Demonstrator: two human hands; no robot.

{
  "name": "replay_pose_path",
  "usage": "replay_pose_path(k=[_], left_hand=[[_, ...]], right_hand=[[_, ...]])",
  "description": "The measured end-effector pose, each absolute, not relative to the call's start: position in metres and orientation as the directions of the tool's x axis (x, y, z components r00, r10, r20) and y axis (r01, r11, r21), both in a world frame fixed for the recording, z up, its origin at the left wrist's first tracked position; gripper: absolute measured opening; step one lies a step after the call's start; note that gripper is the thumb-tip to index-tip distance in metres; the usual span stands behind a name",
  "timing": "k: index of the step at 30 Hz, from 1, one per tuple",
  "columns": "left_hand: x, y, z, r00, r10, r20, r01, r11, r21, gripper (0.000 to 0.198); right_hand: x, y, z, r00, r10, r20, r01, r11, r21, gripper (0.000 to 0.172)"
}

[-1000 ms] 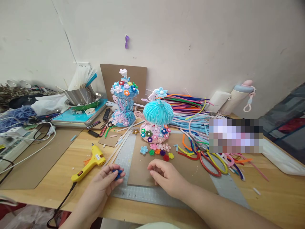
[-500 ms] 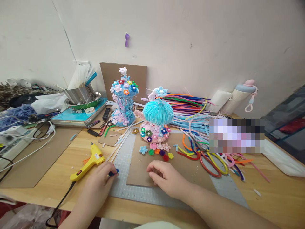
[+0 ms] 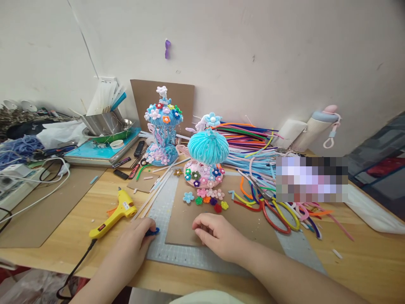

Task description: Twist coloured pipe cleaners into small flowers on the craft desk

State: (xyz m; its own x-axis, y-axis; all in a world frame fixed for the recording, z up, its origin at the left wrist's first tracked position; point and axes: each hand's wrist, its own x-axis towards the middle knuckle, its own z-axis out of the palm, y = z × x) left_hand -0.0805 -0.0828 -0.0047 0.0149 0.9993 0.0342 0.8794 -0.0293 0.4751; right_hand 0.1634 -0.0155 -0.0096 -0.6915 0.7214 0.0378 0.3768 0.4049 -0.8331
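My left hand (image 3: 138, 236) rests near the left edge of the grey cutting mat (image 3: 177, 256), pinching a small dark blue pipe-cleaner piece (image 3: 152, 231) that the fingers partly cover. On the cardboard sheet (image 3: 240, 223) lies my right hand (image 3: 215, 236), its fingers loosely curled, thumb apart, nothing visible between them. Beyond it are several small pipe-cleaner flowers, among them a light blue flower (image 3: 188, 197) and a yellow flower (image 3: 224, 205). Behind them stands a turquoise domed pipe-cleaner ornament (image 3: 208, 146) on a pink base (image 3: 202, 182) covered with flowers.
A yellow glue gun (image 3: 115, 213) lies left of my left hand. Red-and-yellow-handled scissors (image 3: 275, 221) and loose pipe cleaners (image 3: 253, 162) lie to the right. A finished-looking flowered ornament (image 3: 163, 116) stands at the back, with a metal bowl (image 3: 104, 122) on the left.
The camera view has shifted slightly. My left hand has turned a little, and more of the blue piece shows. My right hand stays in nearly the same place on the cardboard.
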Motion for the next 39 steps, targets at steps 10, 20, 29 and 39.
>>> replay_pose_path(k=[10, 20, 29, 39], left_hand=[[-0.077, -0.086, -0.006, -0.197, 0.972, -0.131, 0.419, 0.204, 0.885, 0.020], [-0.008, -0.080, 0.011, 0.049, 0.945, -0.323, -0.203, 0.326, 0.923, 0.032], [0.002, -0.074, 0.008, -0.058, 0.944, -0.326, -0.328, 0.290, 0.899, 0.030], [0.018, -0.072, 0.002, -0.060, 0.978, -0.199, -0.396, 0.160, 0.904, 0.032]], right_hand=[[0.163, -0.017, -0.008, -0.701, 0.712, 0.044, 0.356, 0.402, -0.844, 0.010], [0.164, -0.038, 0.003, -0.679, 0.700, 0.220, 0.128, 0.408, -0.904, 0.021], [0.165, -0.027, -0.004, -0.627, 0.706, 0.330, 0.049, 0.459, -0.887, 0.024], [0.157, -0.030, -0.005, -0.504, 0.858, 0.101, -0.104, 0.056, -0.993, 0.012]])
